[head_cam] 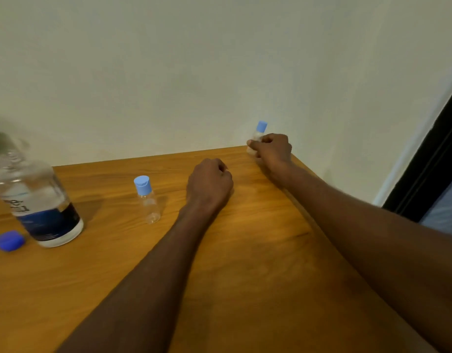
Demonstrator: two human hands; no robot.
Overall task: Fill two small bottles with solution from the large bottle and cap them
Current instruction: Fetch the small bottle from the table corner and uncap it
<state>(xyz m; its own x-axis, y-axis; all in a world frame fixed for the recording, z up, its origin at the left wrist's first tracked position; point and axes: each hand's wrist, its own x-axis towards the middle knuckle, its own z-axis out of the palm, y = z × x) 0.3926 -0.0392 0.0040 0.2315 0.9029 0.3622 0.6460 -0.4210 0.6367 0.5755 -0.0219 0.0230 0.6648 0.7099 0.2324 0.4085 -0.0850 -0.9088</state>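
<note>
A large clear bottle [33,197] with a blue-and-white label stands uncapped at the left of the wooden table [245,250]. Its dark blue cap [9,240] lies beside it near the left edge. One small clear bottle [148,202] with a light blue flip cap stands upright mid-table. My right hand [272,149] grips a second small bottle [259,131], also capped in light blue, at the table's far right corner. My left hand [209,183] rests on the table as a fist, holding nothing, to the right of the mid-table small bottle.
A pale wall [194,72] runs right behind the table's far edge. The table's right edge slants down to the lower right, with a dark door frame [428,161] beyond it.
</note>
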